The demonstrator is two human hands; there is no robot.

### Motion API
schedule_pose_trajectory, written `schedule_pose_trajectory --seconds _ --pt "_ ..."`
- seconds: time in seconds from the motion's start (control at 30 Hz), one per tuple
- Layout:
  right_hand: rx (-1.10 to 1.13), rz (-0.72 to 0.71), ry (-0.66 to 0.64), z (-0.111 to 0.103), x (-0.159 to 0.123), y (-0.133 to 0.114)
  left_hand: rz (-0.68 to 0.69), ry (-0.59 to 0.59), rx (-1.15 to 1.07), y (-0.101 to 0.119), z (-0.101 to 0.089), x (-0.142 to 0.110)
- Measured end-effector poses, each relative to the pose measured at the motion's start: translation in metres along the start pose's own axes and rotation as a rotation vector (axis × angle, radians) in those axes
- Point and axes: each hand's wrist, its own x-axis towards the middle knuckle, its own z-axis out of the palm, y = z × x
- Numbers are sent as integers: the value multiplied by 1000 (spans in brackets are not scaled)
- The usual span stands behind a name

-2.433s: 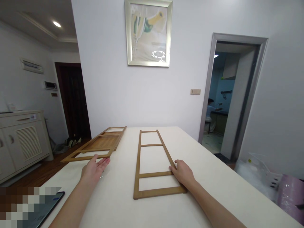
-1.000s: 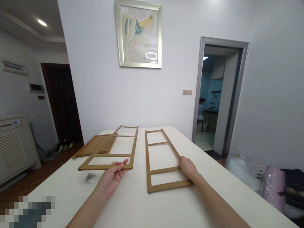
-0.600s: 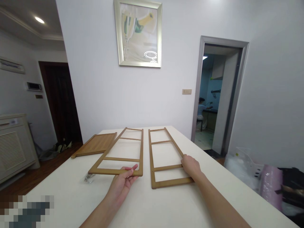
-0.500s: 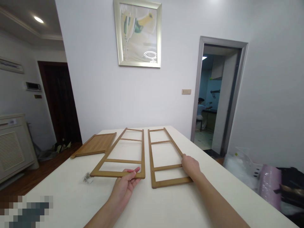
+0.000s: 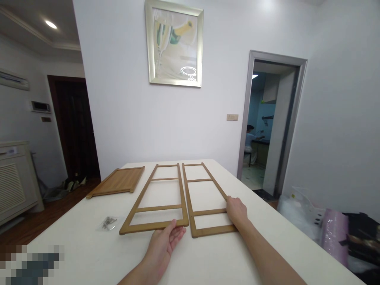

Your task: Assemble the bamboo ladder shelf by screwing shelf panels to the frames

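Observation:
Two ladder-like wooden frames lie side by side, long sides pointing away from me. My left hand (image 5: 166,245) grips the near bar of the left wooden frame (image 5: 158,208), thumb on top and fingers beneath, by its right corner. On the right wooden frame (image 5: 208,213), my right hand (image 5: 236,209) is closed around the outer long rail, near the lower crossbar; its fingertips are partly hidden. A narrow gap separates the two frames. A slatted wooden panel (image 5: 120,182) rests to the left. Between it and me lies a small clear bag of metal hardware (image 5: 109,223).
Everything rests on a white table (image 5: 83,249) against a wall with a framed picture (image 5: 175,43). Beyond the doorway (image 5: 258,118) at right, a person sits. Wrapped bundles (image 5: 334,235) stand on the floor right of the table. A louvred cabinet (image 5: 14,186) is at far left.
My left hand has shifted the left frame right and toward me, narrowing the gap between the frames. The hardware bag is now uncovered. My right hand keeps its hold.

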Motion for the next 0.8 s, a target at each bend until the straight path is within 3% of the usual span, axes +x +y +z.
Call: schedule_pose_trajectory --seconds 0.53,0.8 --pt "25 19 13 4 0 -1 -124 42 -43 -3 6 -7" --pt "-31 -39 21 4 -8 -8 -279 69 -72 -4 -4 12"
